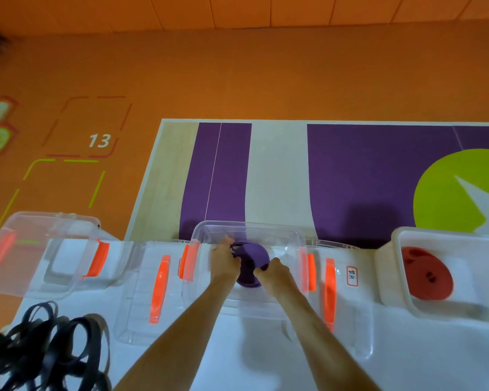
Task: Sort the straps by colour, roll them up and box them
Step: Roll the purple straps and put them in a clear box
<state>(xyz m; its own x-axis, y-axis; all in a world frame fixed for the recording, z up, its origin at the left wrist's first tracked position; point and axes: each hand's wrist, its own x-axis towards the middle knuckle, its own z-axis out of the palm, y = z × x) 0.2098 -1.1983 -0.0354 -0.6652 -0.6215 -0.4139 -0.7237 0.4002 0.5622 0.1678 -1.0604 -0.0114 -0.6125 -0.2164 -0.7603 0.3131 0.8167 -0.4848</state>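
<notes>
Purple strap wound into a flat disc-shaped roll (250, 256) sits inside the middle clear plastic box with orange latches (249, 226), and the person has both hands down in there with it. The left hand (224, 262) grips the roll's left edge, its fingers (227, 244) curled over the far side, while the right hand (272, 271) pinches the near right edge. That box stands on a clear lid with orange handles (158, 289), on the white counter (266, 362). Off to the right, a clear box with a white rim (398, 249) holds red rolled straps (426, 273) lying flat against its bottom. To the left stands another clear plastic box with orange latches (40, 244), well apart from the hands. A loose tangle of black straps (48, 348) lies unrolled on the near left corner of the counter. Beyond the counter, the orange floor (266, 80) carries a purple, white and green mat (364, 170).
</notes>
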